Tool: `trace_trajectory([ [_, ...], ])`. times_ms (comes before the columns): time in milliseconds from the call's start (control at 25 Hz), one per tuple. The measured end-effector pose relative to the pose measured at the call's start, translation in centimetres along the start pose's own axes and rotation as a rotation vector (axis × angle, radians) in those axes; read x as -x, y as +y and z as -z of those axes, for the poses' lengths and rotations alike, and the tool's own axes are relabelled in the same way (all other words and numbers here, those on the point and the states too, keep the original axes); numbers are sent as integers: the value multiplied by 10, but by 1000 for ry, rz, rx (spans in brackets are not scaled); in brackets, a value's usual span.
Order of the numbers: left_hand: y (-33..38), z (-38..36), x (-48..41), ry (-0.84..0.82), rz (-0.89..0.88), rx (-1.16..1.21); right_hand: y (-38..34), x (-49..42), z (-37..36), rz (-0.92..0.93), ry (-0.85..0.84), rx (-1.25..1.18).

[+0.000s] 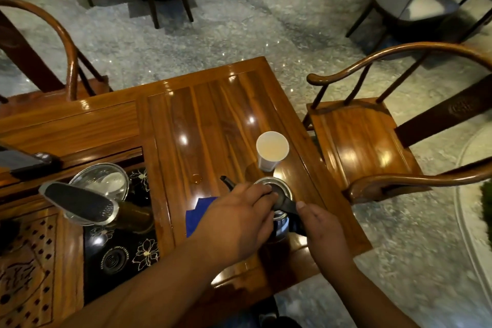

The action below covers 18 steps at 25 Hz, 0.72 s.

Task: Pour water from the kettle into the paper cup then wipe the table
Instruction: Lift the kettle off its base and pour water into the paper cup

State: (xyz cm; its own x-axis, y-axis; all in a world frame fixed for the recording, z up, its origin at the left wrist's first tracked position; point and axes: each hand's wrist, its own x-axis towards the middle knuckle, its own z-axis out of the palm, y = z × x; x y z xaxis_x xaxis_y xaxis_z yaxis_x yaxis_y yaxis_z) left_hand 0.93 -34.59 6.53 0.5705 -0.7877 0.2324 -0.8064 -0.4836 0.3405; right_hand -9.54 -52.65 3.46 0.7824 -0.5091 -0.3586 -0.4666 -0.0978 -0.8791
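Observation:
A steel kettle [282, 221] with a black spout and black handle stands upright near the table's right front. My left hand [237, 218] reaches over it, fingertips on the lid [286, 190]. On the kettle's right side, my right hand [323, 229] wraps the handle, thumb against it; its fingers are hidden. A white paper cup [272, 150] with pale liquid in it stands just behind the kettle. A blue cloth [195, 217] lies on the wooden table [213, 120], partly under my left wrist. A small puddle [196, 178] glistens left of the spout.
To the left, a black floral inset panel [119, 255] holds a glass bowl [102, 180] and a tilted dark-topped vessel [80, 204]. A carved tea tray [29, 269] sits far left. Wooden armchairs stand at right [359, 141] and back left [66, 61].

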Motion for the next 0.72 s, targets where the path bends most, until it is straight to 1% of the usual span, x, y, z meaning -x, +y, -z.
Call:
trace_trajectory([
  [120,10,-6,-24,-22,-41,-41,0,-10,20,-17,45,-8],
  [360,25,-7,-70,-112,-20,-17,-11,-31,52,-2,87,-3],
  [480,31,-5,-89,-171,19,31,-22,-43,68,24,98,5],
  [720,45,-12,-116,-192,105,52,-53,-69,93,29,128,138],
])
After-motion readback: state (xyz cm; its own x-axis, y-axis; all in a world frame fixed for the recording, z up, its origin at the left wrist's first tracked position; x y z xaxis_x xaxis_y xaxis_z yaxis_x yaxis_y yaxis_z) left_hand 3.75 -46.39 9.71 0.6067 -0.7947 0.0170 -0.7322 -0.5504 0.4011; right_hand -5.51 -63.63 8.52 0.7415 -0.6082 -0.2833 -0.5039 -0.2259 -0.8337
